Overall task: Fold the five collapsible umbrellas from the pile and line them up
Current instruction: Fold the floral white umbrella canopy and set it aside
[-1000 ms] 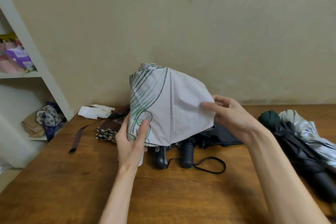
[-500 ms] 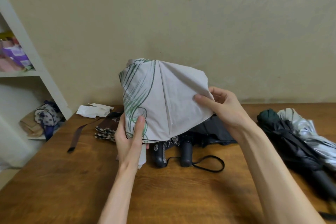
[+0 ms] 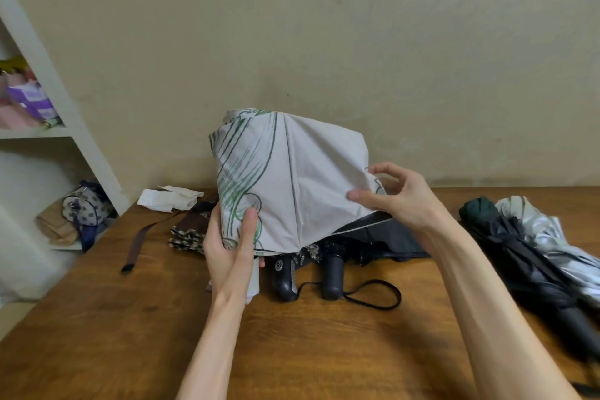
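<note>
We find the left hand (image 3: pixel 229 253) clenched on the lower left edge of the white umbrella (image 3: pixel 292 178), thumb pressed flat over the green line print on its canopy, fingers hidden behind the cloth. The right hand (image 3: pixel 397 196) pinches the canopy's right edge between thumb and forefinger, with the remaining fingers curled loosely above the fold. Between the two hands the white umbrella is held up clear of the wooden table (image 3: pixel 308 334), crown toward the wall (image 3: pixel 324 42), its panels partly gathered and its dark seams running down to the hem. A pale part shows below the left palm; we cannot tell whether it is this umbrella's handle.

Directly beneath and behind the held canopy we note the pile: two black handles (image 3: pixel 332 276) lying side by side on the table, pointing toward the camera, a thin black wrist strap (image 3: pixel 373 294) looped out from the right one, and dark canopy cloth (image 3: pixel 389 237) spread to the right under the right wrist. To the left of the pile lies a checked umbrella (image 3: pixel 186 237) with a brown strap (image 3: pixel 136 247) trailing off it.

At the table's right edge, well apart from the hands, a dark umbrella (image 3: pixel 519 256) and a silver umbrella (image 3: pixel 545 234) lie touching. A crumpled white cloth (image 3: pixel 168 198) rests at the back left against the wall. A white shelf unit (image 3: pixel 65 127) stands to the left, holding a spotted bag (image 3: pixel 84 208).
</note>
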{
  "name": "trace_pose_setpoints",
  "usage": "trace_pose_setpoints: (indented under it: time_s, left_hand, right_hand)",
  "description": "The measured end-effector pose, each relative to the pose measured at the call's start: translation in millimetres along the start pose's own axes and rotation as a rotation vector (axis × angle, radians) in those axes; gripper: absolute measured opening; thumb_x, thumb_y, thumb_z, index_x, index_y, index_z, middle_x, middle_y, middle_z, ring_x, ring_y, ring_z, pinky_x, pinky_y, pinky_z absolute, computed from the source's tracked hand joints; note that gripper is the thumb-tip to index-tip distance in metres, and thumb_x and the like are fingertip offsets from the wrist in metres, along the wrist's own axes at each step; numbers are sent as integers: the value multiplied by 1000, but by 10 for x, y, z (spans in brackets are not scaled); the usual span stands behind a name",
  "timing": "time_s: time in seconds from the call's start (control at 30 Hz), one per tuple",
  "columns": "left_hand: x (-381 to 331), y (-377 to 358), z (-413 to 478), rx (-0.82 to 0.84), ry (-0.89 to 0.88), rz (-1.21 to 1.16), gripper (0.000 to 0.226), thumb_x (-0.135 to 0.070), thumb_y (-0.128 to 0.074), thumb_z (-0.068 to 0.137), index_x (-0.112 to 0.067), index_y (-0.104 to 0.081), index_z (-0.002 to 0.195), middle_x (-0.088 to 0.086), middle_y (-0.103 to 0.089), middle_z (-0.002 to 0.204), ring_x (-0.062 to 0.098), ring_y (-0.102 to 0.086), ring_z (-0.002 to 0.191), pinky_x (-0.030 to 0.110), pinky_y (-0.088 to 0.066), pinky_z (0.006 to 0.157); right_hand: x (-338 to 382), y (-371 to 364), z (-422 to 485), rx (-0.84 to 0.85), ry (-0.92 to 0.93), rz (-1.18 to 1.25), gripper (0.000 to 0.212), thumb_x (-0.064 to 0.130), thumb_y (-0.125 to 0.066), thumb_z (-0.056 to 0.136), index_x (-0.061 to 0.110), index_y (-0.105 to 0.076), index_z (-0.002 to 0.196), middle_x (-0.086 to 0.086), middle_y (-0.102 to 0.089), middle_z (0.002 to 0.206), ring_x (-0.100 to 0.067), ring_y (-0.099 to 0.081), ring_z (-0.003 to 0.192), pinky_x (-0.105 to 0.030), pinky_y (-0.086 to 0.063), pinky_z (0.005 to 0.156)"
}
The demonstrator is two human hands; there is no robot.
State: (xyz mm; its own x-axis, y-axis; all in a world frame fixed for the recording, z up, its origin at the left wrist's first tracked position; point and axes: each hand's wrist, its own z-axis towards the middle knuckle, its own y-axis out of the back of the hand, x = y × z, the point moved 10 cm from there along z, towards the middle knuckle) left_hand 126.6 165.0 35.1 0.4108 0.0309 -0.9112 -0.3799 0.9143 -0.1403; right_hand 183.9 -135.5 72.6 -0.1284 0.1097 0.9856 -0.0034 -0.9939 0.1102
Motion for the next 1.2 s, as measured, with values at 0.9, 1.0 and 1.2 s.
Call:
trace_pose_setpoints:
  time_s: [0.9,1.0,1.2]
  left_hand:
    - [57,-27,44,66,-20,7,49,-26,-72,97,-20,-60,144,-10,-72,130,1,-66,121,12,-56,83]
    - [61,-19,53,68,-24,10,48,-26,-73,97,-22,-61,143,-11,-72,130,3,-66,122,13,-55,87]
    - [27,-84,44,160,-55,19,47,-20,-73,96,-24,-61,141,-13,-72,130,5,-65,126,18,-53,100]
  right_hand:
    - [-240,68,48,-56,-91,287,25,23,-78,96,3,-79,111,-14,-81,111,-25,-76,92,-37,-60,87]
    - [-256,69,46,-50,-121,339,30,15,-79,94,2,-75,121,-16,-79,116,-27,-74,93,-40,-58,86]
    - [-153,16,57,-19,-111,369,30,33,-75,98,11,-81,118,-9,-80,115,-23,-77,101,-35,-60,89]
